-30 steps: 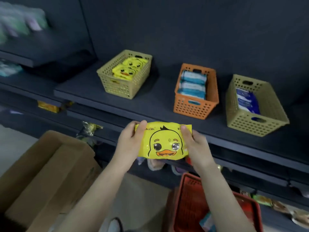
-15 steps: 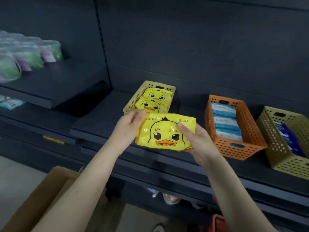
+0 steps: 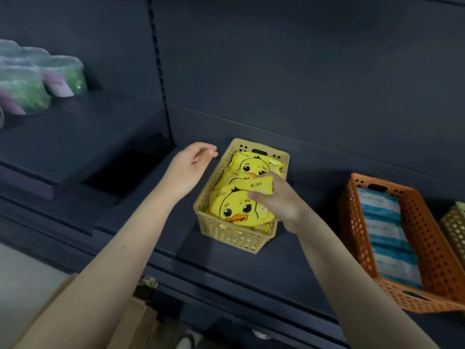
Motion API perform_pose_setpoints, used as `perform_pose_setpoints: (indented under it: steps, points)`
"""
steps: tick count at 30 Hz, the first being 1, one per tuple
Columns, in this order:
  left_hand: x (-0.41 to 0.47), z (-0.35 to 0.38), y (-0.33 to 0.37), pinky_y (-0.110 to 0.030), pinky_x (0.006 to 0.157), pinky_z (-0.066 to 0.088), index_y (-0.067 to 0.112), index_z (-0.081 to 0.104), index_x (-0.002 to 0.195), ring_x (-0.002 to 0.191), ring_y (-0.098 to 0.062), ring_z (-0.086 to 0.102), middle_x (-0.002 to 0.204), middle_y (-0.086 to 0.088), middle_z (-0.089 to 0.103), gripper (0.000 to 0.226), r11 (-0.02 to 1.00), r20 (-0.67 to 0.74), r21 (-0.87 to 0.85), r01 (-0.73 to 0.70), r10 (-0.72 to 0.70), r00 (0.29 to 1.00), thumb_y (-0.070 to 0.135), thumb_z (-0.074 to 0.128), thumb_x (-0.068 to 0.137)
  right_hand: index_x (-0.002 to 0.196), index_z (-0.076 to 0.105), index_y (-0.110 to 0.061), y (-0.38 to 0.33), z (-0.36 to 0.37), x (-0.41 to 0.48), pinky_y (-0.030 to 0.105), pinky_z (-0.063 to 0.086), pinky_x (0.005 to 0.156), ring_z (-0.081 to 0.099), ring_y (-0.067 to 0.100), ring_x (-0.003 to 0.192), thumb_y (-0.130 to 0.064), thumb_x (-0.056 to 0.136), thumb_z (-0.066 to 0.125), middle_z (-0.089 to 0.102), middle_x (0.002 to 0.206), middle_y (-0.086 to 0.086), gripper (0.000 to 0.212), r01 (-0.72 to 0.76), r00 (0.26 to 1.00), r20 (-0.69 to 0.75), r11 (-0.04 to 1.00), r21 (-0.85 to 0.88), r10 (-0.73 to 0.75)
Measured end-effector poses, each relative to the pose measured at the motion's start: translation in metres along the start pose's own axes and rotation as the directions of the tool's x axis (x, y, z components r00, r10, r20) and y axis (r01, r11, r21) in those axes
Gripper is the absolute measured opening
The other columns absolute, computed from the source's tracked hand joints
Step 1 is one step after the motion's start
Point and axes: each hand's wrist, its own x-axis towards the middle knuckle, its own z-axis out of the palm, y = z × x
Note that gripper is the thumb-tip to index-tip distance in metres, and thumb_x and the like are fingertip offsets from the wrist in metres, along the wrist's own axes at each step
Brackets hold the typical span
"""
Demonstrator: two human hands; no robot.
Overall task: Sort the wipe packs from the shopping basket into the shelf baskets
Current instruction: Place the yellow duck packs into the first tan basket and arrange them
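Head view, looking down at a dark shelf (image 3: 251,270) with the person's two bare arms reaching in from below. The right hand (image 3: 279,201) is down inside the yellow basket (image 3: 227,239). It grips a yellow duck wipe pack (image 3: 236,210) by its upper right corner, with the thumb across the printed face and the other fingers curled round the pack's right edge. That pack lies face up and slightly tilted at the near end of the basket, the duck's eyes and orange bill facing the camera. It overlaps two more duck packs (image 3: 256,165) that lie stacked toward the far end of the same basket.

The left hand (image 3: 192,162) holds nothing. It hangs just left of the basket's far left corner, above the shelf, with its fingers loosely spread and pointing toward the rim. I cannot tell whether the fingertips touch the rim. The two hands are apart, with the basket's left wall between them.

Well to the right on the same shelf stands an orange basket (image 3: 434,250) holding a row of blue-and-white wipe packs (image 3: 385,222). A tan basket (image 3: 454,222) shows only at the right edge, just beside the orange one. On a higher shelf (image 3: 83,127) at upper left sit blurred green and purple packs (image 3: 27,84). Part of a cardboard box (image 3: 75,313) shows at the lower left, under the left forearm.
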Motion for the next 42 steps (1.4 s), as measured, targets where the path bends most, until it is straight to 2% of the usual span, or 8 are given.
perform_pose_setpoints:
  steps: [3,8,13,21,29,33,39,42]
  points:
    - [0.032,0.006,-0.009,-0.025,0.100,0.043,0.028,0.061,0.119,0.112,0.001,0.056,0.117,0.017,0.064,0.023,0.996,0.152,0.074,-0.046,0.034,0.988,0.030,0.048,0.100,0.125,0.052,-0.021,-0.002,-0.009,0.022,0.048,0.054,0.090,0.063,0.027,0.104,-0.032,0.079,0.077,0.059,0.121,0.006,0.053,-0.131,0.985,0.073,0.946,-0.295,0.159]
    - [0.069,0.024,-0.016,-0.018,0.092,0.039,0.023,0.061,0.126,0.107,-0.003,0.055,0.119,0.011,0.060,0.029,0.969,0.350,0.165,-0.185,0.118,0.929,0.027,0.046,0.101,0.104,0.068,-0.013,-0.023,-0.004,0.047,0.033,0.047,0.082,0.062,0.020,0.096,-0.056,0.084,0.062,0.066,0.100,0.002,0.048,0.046,0.965,0.203,0.662,-0.748,0.163]
    - [0.090,0.044,-0.047,-0.048,0.113,0.028,0.029,0.061,0.124,0.135,-0.014,0.038,0.136,0.009,0.056,0.029,0.905,0.444,0.307,-0.294,0.137,0.886,0.032,0.043,0.101,0.117,0.052,-0.037,-0.007,0.035,0.043,0.039,0.049,0.092,0.059,0.018,0.105,-0.052,0.091,0.054,0.059,0.117,-0.006,0.031,0.056,0.987,0.143,0.677,-0.734,0.073]
    - [0.091,0.057,-0.065,-0.045,0.110,0.020,0.024,0.062,0.119,0.141,-0.009,0.022,0.139,0.011,0.052,0.030,0.932,0.388,0.270,-0.243,0.125,0.913,0.033,0.039,0.102,0.151,0.013,-0.033,0.014,0.061,0.029,0.046,0.010,0.117,0.009,0.026,0.142,-0.047,0.101,0.031,0.019,0.149,0.001,0.055,0.115,0.986,0.162,0.511,-0.852,0.048]
    - [0.095,0.057,-0.071,-0.047,0.105,0.028,0.022,0.063,0.118,0.138,-0.012,0.027,0.132,0.011,0.057,0.029,0.912,0.376,0.268,-0.311,0.198,0.905,0.030,0.039,0.103,0.140,0.040,-0.032,-0.005,0.049,0.018,0.043,0.032,0.112,0.027,0.019,0.136,-0.052,0.089,0.054,0.028,0.143,-0.003,0.056,0.050,0.997,0.012,0.512,-0.857,-0.079]
    - [0.097,0.056,-0.069,-0.045,0.107,0.025,0.032,0.049,0.138,0.139,-0.015,0.023,0.146,0.015,0.044,0.038,0.768,0.490,0.439,-0.466,0.230,0.841,0.036,0.035,0.103,0.145,0.027,-0.036,-0.007,0.028,0.002,0.040,0.034,0.110,0.035,0.017,0.133,-0.058,0.081,0.063,0.035,0.144,-0.005,0.077,0.042,0.984,0.118,0.468,-0.883,0.135]
    - [0.099,0.058,-0.066,-0.045,0.104,0.023,0.032,0.056,0.130,0.134,-0.019,0.026,0.132,0.010,0.056,0.041,0.720,0.511,0.489,-0.493,0.221,0.831,0.050,0.045,0.095,0.150,0.016,-0.034,0.000,0.028,0.011,0.038,0.038,0.108,0.042,0.018,0.129,-0.065,0.079,0.060,0.035,0.144,-0.005,0.089,0.151,0.976,0.193,0.331,-0.932,0.099]
    - [0.100,0.055,-0.065,-0.042,0.102,0.025,0.032,0.062,0.122,0.129,-0.017,0.030,0.121,0.013,0.060,0.036,0.778,0.493,0.423,-0.464,0.232,0.838,0.049,0.050,0.093,0.146,0.029,-0.035,-0.008,0.019,0.011,0.032,0.042,0.102,0.042,0.013,0.123,-0.063,0.076,0.064,0.034,0.138,-0.008,0.083,0.085,0.979,0.164,0.485,-0.870,0.123]
